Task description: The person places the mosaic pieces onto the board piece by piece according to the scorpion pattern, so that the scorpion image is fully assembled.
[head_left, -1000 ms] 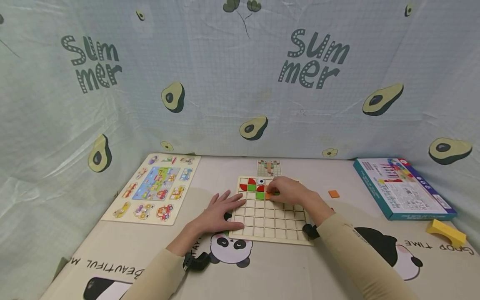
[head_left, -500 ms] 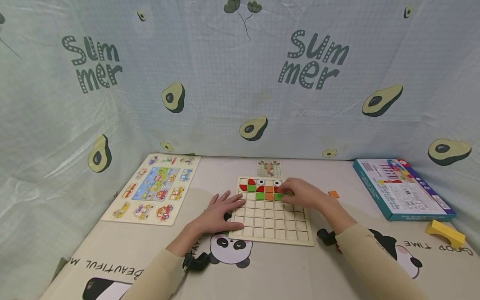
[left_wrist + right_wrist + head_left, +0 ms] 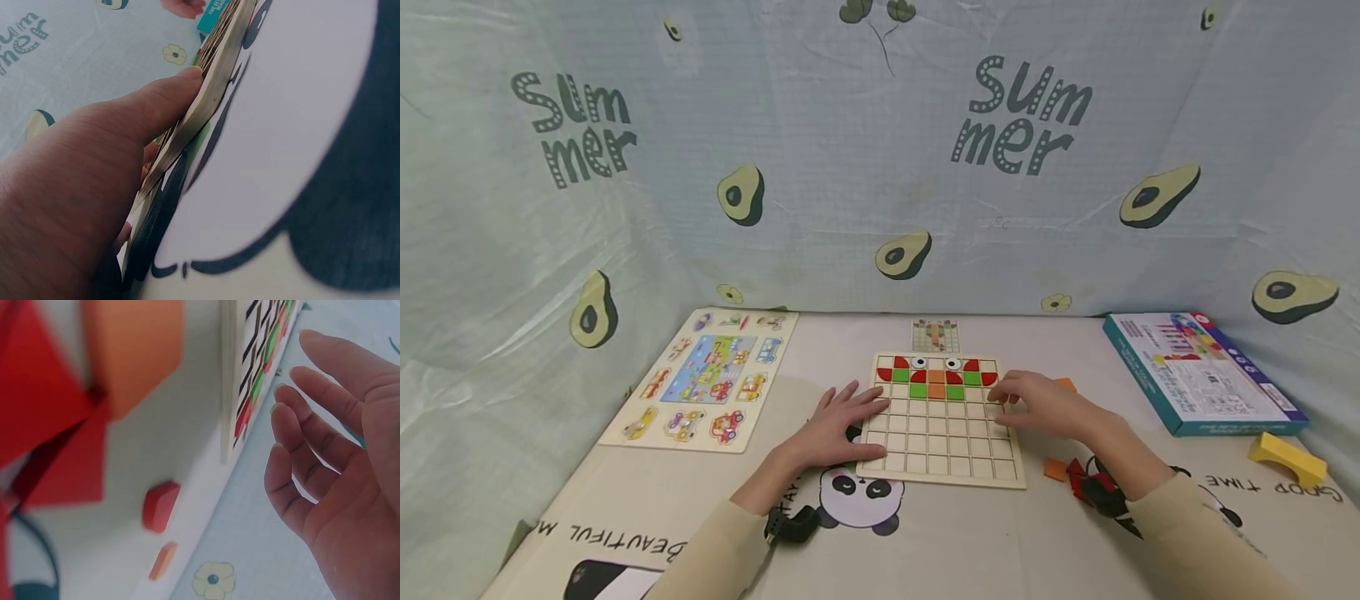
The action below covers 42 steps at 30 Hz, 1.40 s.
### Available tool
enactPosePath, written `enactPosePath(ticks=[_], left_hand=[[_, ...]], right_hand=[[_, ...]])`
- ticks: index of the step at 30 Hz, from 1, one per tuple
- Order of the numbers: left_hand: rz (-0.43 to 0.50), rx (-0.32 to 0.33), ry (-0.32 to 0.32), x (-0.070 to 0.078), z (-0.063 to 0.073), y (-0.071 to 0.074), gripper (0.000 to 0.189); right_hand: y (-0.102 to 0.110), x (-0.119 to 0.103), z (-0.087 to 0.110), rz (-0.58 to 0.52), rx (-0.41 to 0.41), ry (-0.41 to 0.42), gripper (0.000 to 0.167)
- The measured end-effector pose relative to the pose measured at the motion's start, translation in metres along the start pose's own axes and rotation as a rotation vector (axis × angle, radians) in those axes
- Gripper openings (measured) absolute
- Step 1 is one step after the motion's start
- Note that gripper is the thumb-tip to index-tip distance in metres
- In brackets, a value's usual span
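Observation:
A wooden grid board (image 3: 940, 450) lies in front of me, with red, green and orange tiles (image 3: 936, 383) and two eye tiles (image 3: 952, 364) filling cells of its upper rows. My left hand (image 3: 835, 427) rests on the board's left edge, fingers spread; in the left wrist view its thumb (image 3: 169, 100) presses on the rim. Over the right edge hovers my right hand (image 3: 1045, 406), fingers loosely bent. The right wrist view shows nothing between those fingers (image 3: 322, 434). Above the board lies a small pattern card (image 3: 936, 336).
Loose red tiles (image 3: 1077, 481) and an orange tile (image 3: 1055, 469) lie under my right wrist; another orange tile (image 3: 1065, 384) is behind that hand. A vehicle puzzle board (image 3: 700, 379) lies at left. At right are a box (image 3: 1202, 375) and a yellow arch block (image 3: 1288, 460).
My right hand has moved from the middle of the upper rows to the board's right edge, uncovering the tiles at the right. My left hand has stayed in place.

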<state>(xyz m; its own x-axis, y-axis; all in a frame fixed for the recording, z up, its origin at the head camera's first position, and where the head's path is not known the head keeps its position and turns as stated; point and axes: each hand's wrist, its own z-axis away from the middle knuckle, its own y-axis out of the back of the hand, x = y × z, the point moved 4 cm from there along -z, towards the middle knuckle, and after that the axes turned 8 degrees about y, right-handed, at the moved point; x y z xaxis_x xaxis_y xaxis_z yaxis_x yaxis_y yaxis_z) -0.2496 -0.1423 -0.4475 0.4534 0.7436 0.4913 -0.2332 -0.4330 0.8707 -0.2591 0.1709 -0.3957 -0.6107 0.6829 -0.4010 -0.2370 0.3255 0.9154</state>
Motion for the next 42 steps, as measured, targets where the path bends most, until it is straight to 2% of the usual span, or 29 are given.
enactPosePath(ticks=[14,21,28,36,42], left_hand=[[0.001,0.002,-0.006,-0.002,0.000,-0.001,0.076],[0.004,-0.005,-0.004,0.000,0.000,0.000,0.076],[0.004,0.003,-0.008,0.000,0.000,0.001,0.076],[-0.001,-0.003,-0.002,0.001,-0.001,0.001,0.076],[0.000,-0.001,0.002,0.000,0.000,0.001,0.075]], right_hand=[[-0.001,0.000,0.035,-0.025,-0.022,-0.041,0.034],[-0.005,0.006,0.049,-0.023,-0.039,-0.042,0.032],[-0.010,0.007,0.058,-0.004,-0.057,0.008,0.033],[-0.013,0.011,0.065,-0.012,-0.081,-0.044,0.029],[-0.012,0.010,0.068,-0.028,-0.090,-0.032,0.029]])
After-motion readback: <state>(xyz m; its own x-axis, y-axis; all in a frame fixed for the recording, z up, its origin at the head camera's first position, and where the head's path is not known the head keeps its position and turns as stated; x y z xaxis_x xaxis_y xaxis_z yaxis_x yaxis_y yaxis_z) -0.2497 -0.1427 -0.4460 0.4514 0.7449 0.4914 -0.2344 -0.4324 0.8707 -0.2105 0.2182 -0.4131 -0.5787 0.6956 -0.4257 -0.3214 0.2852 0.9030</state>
